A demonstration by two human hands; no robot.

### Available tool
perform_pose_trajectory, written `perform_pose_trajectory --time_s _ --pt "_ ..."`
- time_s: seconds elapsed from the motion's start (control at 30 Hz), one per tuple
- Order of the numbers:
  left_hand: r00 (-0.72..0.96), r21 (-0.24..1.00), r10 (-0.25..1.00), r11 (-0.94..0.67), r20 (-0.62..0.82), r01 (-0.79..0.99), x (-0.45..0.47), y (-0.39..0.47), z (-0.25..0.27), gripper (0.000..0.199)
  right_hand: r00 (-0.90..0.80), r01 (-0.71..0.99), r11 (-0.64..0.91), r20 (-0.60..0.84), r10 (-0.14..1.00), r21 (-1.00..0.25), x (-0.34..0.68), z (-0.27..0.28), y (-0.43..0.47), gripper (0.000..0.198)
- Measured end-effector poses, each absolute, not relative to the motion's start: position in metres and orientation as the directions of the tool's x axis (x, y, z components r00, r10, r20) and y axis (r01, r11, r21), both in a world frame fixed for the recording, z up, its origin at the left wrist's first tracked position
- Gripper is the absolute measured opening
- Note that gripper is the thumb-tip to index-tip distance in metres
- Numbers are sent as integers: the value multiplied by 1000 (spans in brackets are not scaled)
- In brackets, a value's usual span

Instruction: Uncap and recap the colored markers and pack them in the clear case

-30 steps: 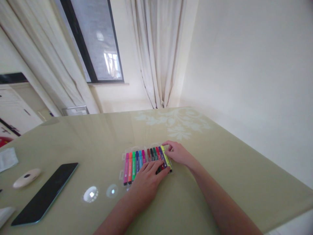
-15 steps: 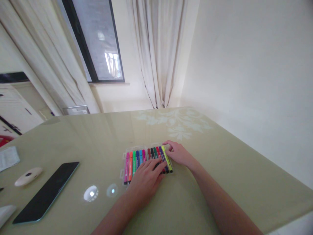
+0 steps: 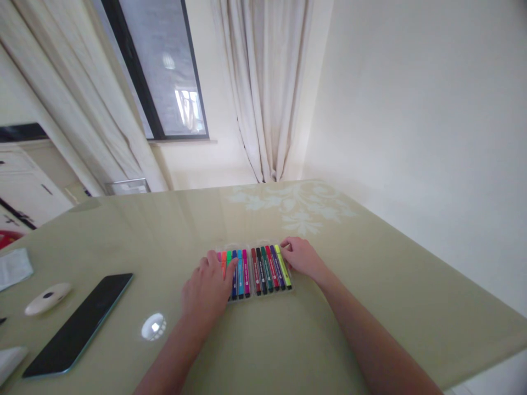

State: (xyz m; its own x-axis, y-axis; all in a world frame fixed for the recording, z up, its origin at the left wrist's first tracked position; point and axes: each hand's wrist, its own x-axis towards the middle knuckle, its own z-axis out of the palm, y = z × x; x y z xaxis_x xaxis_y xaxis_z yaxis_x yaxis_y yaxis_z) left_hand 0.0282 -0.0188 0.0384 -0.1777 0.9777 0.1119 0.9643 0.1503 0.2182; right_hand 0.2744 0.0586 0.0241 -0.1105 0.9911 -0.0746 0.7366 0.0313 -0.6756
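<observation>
Head view: clear plastic marker case (image 3: 250,271) lies open, two halves side by side, on a glossy olive-beige table (image 3: 317,340), just below centre of the frame. Right half carries six slim felt-tip markers in a row: dark red (image 3: 256,271), black (image 3: 261,271), dark green (image 3: 267,269), bright red (image 3: 272,269), purple (image 3: 278,267), and yellow with a black end (image 3: 283,266) outermost. Left half partly covered; light blue marker (image 3: 240,274) and magenta marker (image 3: 246,274) show best, dark blue, green and orange ones partly hidden. Bare left hand (image 3: 206,288) over the outer side of that half, thumb reaching across the markers, fingers bent; cannot tell whether it grasps the case or only rests. Bare right hand (image 3: 302,256) at the case's upper right corner, fingers curled beside the yellow marker; whether it pinches the edge, cannot tell. Lower left of frame: flat black slab with pale teal edge (image 3: 80,325), cream oval object with a dark spot (image 3: 49,298) near it, pale folded sheet (image 3: 15,266) at the left edge. Upper left: dark-framed window (image 3: 164,66); cream fabric curtain (image 3: 267,82) at upper centre.
</observation>
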Motion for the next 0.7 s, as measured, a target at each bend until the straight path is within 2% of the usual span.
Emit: perform_pose_trajectory --time_s 0.13,0.2,0.27,0.37,0.43,0.5,0.57,0.63,0.7 --pt "-255 667 944 54 207 743 23 -11 39 59 -66 571 -109 -178 982 -814 277 25 63 18" --pt "-273 782 925 -40 264 622 25 -10 36 62 -62 419 -163 -207 976 -893 273 29 61 20" --pt "-225 832 930 -130 291 539 31 -13 32 65 -91 260 -178 -207 974 -949 266 36 56 19" --pt "6 831 941 -303 339 466 45 -20 24 66 -213 86 -173 -187 959 -981 251 45 44 23" --pt "146 757 911 -403 386 514 53 -23 19 69 -307 36 -170 -173 936 -985 241 47 36 29" --pt "175 673 898 -421 403 609 56 -24 16 67 -366 23 -159 -156 918 -987 235 45 32 34" --pt "130 638 914 -365 385 678 56 -24 16 61 -381 43 -117 -125 916 -992 233 40 31 36" --pt "91 633 935 -301 342 714 54 -22 18 58 -336 117 19 -22 942 -993 232 35 32 38" --pt "72 626 950 -257 305 737 52 -22 20 57 -269 262 268 197 943 -927 232 32 32 41"
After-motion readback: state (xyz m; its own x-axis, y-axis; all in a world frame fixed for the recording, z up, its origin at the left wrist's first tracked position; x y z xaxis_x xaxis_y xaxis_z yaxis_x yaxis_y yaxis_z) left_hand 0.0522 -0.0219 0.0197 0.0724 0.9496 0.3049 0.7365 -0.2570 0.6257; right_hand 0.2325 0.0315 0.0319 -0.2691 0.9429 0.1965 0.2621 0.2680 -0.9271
